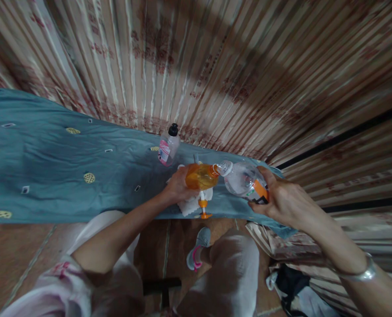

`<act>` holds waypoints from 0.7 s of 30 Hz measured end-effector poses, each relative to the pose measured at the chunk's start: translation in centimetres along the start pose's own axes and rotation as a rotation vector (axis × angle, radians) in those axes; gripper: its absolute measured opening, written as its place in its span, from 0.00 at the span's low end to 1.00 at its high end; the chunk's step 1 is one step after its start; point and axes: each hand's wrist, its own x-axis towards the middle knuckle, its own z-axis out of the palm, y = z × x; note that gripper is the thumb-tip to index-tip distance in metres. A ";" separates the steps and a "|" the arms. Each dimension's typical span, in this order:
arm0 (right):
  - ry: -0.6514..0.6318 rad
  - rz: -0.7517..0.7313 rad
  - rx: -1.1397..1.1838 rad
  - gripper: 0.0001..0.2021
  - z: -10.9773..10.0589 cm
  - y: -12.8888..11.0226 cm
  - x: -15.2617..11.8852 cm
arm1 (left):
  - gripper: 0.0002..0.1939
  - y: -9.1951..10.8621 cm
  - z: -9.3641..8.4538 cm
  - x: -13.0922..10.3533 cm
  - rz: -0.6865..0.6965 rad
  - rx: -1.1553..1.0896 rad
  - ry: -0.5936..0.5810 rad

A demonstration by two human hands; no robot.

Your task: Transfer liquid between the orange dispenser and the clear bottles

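Observation:
My left hand (180,184) is closed round an orange bottle (201,177), tipped on its side with its open neck pointing right. From the right, my right hand (275,198) grips a clear plastic bottle (240,177) with an orange and black label, also tilted. The two necks meet mouth to mouth. Whether liquid passes between them I cannot make out. Below the orange bottle lies an orange and white pump top (203,209), at the edge of a white cloth or tissue (188,206) partly hidden by my left hand.
A clear bottle with a black cap and pink label (168,145) stands behind my left hand on the blue-green cloth-covered table (53,167). A pleated patterned curtain (183,66) hangs along the back. Dark and white fabric (291,284) lies on the floor at right.

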 end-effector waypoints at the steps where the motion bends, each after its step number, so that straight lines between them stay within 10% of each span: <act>1: -0.005 0.004 -0.001 0.36 0.0 0.0 0.0 | 0.39 0.0 0.0 0.0 -0.002 -0.002 0.004; 21: -0.057 0.018 0.003 0.37 -0.6 -0.2 0.1 | 0.39 0.2 -0.2 0.1 0.010 -0.008 -0.015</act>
